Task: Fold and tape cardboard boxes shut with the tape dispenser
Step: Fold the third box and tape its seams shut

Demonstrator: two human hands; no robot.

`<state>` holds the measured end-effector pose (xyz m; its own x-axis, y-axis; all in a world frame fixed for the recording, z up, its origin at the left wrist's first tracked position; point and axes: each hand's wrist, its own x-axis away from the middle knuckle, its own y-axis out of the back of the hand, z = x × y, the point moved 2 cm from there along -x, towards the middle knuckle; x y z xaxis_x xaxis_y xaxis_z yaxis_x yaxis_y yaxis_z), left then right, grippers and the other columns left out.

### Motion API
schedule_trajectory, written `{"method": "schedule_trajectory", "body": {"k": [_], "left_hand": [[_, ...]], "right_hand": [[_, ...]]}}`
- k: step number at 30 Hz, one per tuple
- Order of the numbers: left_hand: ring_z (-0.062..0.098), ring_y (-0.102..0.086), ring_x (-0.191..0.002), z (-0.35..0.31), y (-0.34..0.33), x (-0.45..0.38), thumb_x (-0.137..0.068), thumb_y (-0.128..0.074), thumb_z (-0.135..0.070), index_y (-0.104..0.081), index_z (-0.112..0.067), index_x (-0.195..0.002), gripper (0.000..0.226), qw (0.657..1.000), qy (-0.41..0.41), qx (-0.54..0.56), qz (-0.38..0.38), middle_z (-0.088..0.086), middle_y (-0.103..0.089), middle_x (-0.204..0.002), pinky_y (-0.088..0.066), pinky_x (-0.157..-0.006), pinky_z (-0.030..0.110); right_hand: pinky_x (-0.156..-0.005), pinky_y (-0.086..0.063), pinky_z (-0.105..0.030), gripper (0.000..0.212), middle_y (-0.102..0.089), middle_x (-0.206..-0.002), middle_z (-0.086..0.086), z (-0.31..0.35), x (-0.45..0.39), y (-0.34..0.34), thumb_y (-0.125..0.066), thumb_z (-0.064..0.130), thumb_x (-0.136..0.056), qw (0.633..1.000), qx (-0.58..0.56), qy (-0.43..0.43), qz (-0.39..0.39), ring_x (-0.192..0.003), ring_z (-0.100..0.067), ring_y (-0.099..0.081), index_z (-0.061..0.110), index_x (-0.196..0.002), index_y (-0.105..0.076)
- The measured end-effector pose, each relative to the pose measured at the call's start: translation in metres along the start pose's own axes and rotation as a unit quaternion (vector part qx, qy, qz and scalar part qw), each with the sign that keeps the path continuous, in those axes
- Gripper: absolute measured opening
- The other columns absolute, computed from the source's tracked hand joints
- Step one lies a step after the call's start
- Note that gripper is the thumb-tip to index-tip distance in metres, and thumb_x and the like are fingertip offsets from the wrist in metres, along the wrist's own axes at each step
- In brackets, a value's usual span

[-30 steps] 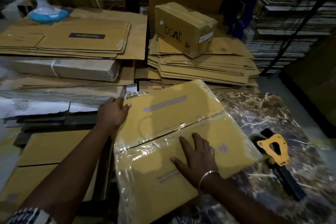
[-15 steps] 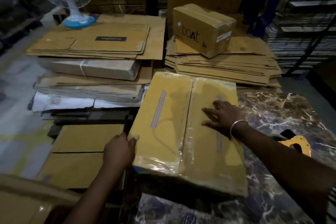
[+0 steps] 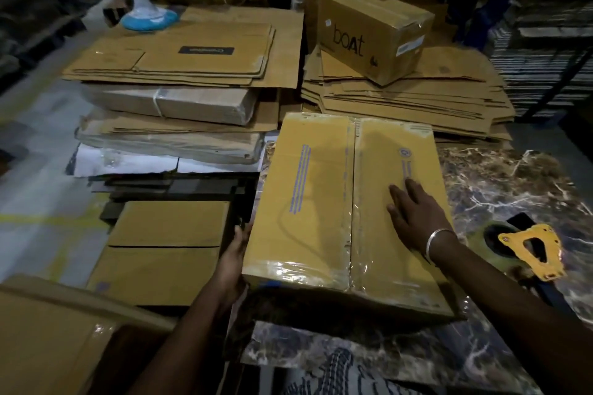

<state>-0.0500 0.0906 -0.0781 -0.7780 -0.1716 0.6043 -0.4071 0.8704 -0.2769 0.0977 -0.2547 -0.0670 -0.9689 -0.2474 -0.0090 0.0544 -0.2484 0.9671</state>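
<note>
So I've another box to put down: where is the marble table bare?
Bare marble table lies right of the yellow box, beyond the tape dispenser; a strip lies before the box. Left, the flat cardboard stacks crowd everything.

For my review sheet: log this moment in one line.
left hand holds box side | right hand flat on top | tape dispenser idle on table

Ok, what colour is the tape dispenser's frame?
Yellow: the tape dispenser lies on the marble-patterned table, clearest in the head view.
</note>
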Motion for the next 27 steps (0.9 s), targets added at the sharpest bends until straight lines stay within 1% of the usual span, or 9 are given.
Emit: {"method": "schedule_trajectory", "body": {"k": [5,8,10,12,15,17,21,23,27], "left_hand": [[0.034,-0.070,-0.101,0.005,0.018,-0.028,-0.091,-0.048,-0.063,-0.060,-0.009,-0.136,0.071,0.995,0.056,-0.075,-0.019,0.015,-0.073,-0.111,-0.052,-0.088,0.043],[0.027,-0.065,-0.092,-0.004,0.011,-0.027,-0.105,-0.043,-0.038,-0.062,0.000,-0.128,0.048,0.985,0.035,-0.158,-0.052,0.013,-0.071,-0.101,-0.051,-0.078,0.035],[0.026,-0.062,-0.091,-0.016,0.002,-0.024,-0.109,-0.032,-0.040,-0.070,-0.007,-0.103,0.050,0.975,0.003,-0.206,-0.086,0.010,-0.070,-0.096,-0.048,-0.072,0.028],[0.030,-0.065,-0.095,-0.033,-0.009,-0.028,-0.108,-0.028,-0.046,-0.071,-0.007,-0.101,0.058,0.981,-0.035,-0.170,-0.085,0.014,-0.072,-0.099,-0.049,-0.076,0.032],[0.036,-0.066,-0.107,-0.058,-0.022,-0.052,-0.097,-0.051,-0.057,-0.069,-0.004,-0.119,0.060,0.978,-0.096,-0.175,-0.060,0.017,-0.071,-0.114,-0.050,-0.098,0.051],[0.031,-0.069,-0.103,-0.073,-0.035,-0.068,-0.072,-0.071,-0.069,-0.071,-0.016,-0.118,0.071,0.959,-0.114,-0.251,-0.064,0.009,-0.073,-0.113,-0.050,-0.099,0.053],[0.025,-0.069,-0.090,-0.088,-0.068,-0.071,-0.078,-0.080,-0.043,-0.071,-0.018,-0.107,0.039,0.930,-0.100,-0.346,-0.072,0.005,-0.073,-0.104,-0.051,-0.077,0.033],[0.026,-0.066,-0.089,-0.087,-0.074,-0.072,-0.080,-0.081,-0.039,-0.067,-0.019,-0.103,0.034,0.925,-0.099,-0.358,-0.083,0.006,-0.071,-0.104,-0.048,-0.073,0.032],[0.026,-0.061,-0.093,-0.081,-0.075,-0.065,-0.083,-0.079,-0.041,-0.061,-0.023,-0.112,0.039,0.915,-0.110,-0.379,-0.087,0.005,-0.064,-0.107,-0.044,-0.077,0.033]], "right_hand": [[-0.116,-0.030,-0.049,0.073,-0.032,-0.158,-0.024,0.005,0.004,0.001,-0.019,0.054,-0.095,1.000,0.008,-0.006,0.014,-0.146,-0.042,-0.030,0.012,-0.149,-0.045],[-0.114,-0.033,-0.047,0.059,-0.035,-0.157,-0.021,0.004,0.005,0.002,-0.036,0.047,-0.100,1.000,-0.011,-0.013,0.006,-0.144,-0.040,-0.034,0.014,-0.146,-0.049],[-0.107,-0.043,-0.046,0.043,-0.045,-0.150,-0.020,0.001,0.007,0.006,-0.055,0.035,-0.099,0.997,-0.066,-0.033,-0.037,-0.135,-0.038,-0.046,0.011,-0.133,-0.060],[-0.100,-0.047,-0.044,0.035,-0.054,-0.138,-0.022,-0.005,0.010,0.009,-0.063,0.029,-0.094,0.982,-0.131,-0.095,-0.095,-0.126,-0.039,-0.054,0.004,-0.117,-0.067],[-0.096,-0.049,-0.046,0.058,-0.047,-0.137,-0.019,-0.019,0.016,0.017,-0.068,0.047,-0.087,0.957,-0.139,-0.227,-0.118,-0.121,-0.042,-0.053,0.006,-0.126,-0.060],[-0.090,-0.052,-0.048,0.080,-0.047,-0.140,-0.018,-0.027,0.022,0.019,-0.073,0.062,-0.079,0.935,-0.150,-0.307,-0.090,-0.118,-0.041,-0.055,0.010,-0.137,-0.052],[-0.070,-0.047,-0.036,0.066,-0.070,-0.104,-0.011,-0.032,0.024,0.025,-0.071,0.066,-0.079,0.916,-0.230,-0.327,-0.037,-0.090,-0.032,-0.063,0.010,-0.113,-0.066],[-0.061,-0.040,-0.032,0.052,-0.065,-0.084,-0.002,-0.032,0.024,0.028,-0.069,0.066,-0.081,0.906,-0.251,-0.339,-0.026,-0.074,-0.025,-0.056,0.016,-0.093,-0.061],[-0.049,-0.033,-0.029,0.061,-0.059,-0.067,-0.006,-0.030,0.023,0.032,-0.068,0.070,-0.078,0.895,-0.246,-0.372,-0.018,-0.062,-0.024,-0.055,0.011,-0.072,-0.058]]}}
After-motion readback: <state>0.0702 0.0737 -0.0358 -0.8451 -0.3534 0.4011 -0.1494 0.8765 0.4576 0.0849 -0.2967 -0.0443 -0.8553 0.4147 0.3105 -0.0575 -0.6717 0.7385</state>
